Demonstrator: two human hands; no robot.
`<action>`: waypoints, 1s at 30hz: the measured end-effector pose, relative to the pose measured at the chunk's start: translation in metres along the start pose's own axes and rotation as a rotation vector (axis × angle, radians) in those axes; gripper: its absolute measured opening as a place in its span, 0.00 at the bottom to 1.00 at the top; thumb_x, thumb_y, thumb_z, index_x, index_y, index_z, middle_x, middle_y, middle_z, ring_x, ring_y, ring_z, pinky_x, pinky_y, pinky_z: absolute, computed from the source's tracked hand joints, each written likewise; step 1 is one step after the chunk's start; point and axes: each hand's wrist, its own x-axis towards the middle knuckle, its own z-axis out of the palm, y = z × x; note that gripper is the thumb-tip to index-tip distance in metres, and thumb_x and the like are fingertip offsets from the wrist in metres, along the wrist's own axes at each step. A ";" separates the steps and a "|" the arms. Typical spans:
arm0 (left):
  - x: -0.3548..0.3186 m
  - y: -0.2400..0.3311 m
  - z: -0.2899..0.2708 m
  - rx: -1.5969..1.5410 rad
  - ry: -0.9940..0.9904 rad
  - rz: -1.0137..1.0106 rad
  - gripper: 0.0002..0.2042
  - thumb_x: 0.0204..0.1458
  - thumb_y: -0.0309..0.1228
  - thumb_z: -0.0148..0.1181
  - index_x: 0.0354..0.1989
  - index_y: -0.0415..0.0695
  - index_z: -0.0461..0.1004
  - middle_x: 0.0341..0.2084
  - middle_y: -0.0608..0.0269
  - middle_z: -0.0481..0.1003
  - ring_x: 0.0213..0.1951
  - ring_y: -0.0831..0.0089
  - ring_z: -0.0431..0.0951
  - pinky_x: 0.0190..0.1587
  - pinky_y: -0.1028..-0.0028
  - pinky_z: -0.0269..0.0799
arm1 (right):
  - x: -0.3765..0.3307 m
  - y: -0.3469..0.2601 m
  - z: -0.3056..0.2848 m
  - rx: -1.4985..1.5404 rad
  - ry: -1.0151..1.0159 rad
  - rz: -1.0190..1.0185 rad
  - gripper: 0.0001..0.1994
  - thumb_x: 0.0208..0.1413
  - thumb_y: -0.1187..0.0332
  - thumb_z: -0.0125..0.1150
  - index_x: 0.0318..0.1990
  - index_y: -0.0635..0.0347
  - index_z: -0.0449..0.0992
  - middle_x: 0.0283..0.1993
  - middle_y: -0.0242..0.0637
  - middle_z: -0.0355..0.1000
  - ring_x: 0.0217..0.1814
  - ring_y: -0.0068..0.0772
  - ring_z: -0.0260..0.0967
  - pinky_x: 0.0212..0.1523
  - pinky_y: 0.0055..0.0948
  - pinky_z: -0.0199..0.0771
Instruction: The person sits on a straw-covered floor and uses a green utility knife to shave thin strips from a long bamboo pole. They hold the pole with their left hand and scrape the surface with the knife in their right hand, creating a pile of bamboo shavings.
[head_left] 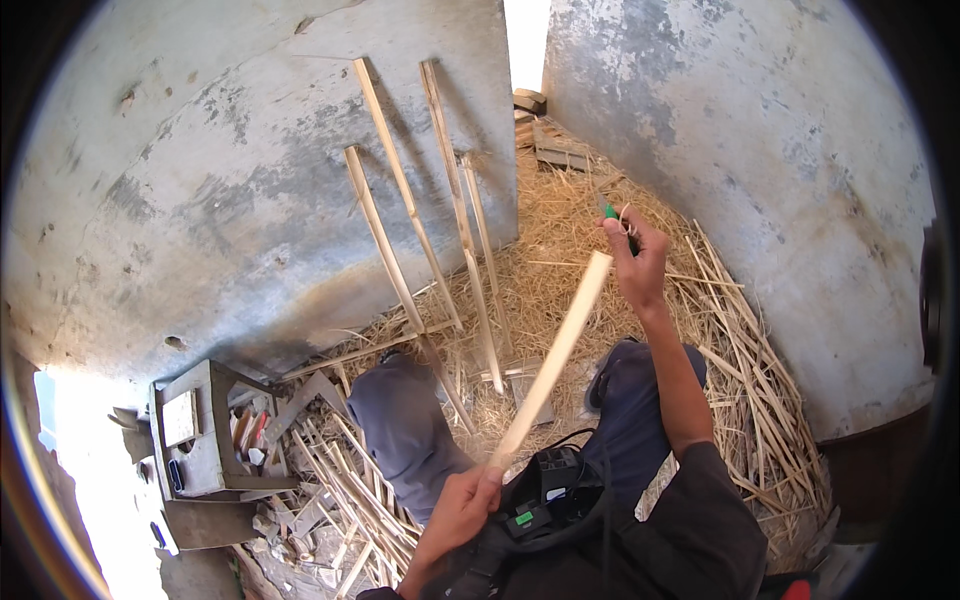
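Note:
A long, flat, pale strip of split bamboo or wood [555,355] slants up and away from my lap. My left hand [462,505] is closed around its near end. Beyond its far end, slightly to the right, my right hand [640,258] is raised and closed on a small knife [610,211] with a green and dark handle. The short blade points up and away; most of the handle is hidden by my fingers. A thin pale curl shows by those fingers. Whether the hand touches the strip's tip, I cannot tell.
Several long strips [390,245] lean on the grey wall [250,150] ahead-left. Straw-like shavings [570,215] cover the floor. Thin sticks [755,410] are piled right, more [350,500] left. A worn wooden box [205,435] holding odds and ends stands left. My knees flank the strip.

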 end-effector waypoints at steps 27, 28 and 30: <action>0.039 0.031 0.002 0.072 0.365 0.108 0.14 0.75 0.34 0.52 0.49 0.33 0.78 0.17 0.60 0.70 0.22 0.79 0.67 0.28 0.68 0.65 | -0.061 -0.066 0.045 0.050 -0.371 -0.583 0.18 0.60 0.51 0.77 0.42 0.56 0.86 0.27 0.31 0.77 0.21 0.32 0.74 0.23 0.33 0.72; 0.038 0.031 0.002 0.064 0.366 0.112 0.15 0.75 0.34 0.52 0.50 0.33 0.78 0.17 0.61 0.70 0.23 0.79 0.67 0.28 0.68 0.65 | -0.061 -0.066 0.044 0.042 -0.368 -0.586 0.18 0.60 0.51 0.77 0.41 0.56 0.86 0.27 0.31 0.76 0.21 0.32 0.74 0.22 0.33 0.72; 0.038 0.029 0.002 0.047 0.370 0.121 0.15 0.76 0.34 0.51 0.52 0.33 0.78 0.18 0.62 0.69 0.24 0.81 0.66 0.29 0.69 0.65 | -0.061 -0.067 0.044 0.028 -0.362 -0.592 0.18 0.59 0.51 0.77 0.41 0.57 0.86 0.26 0.31 0.75 0.21 0.32 0.73 0.22 0.33 0.71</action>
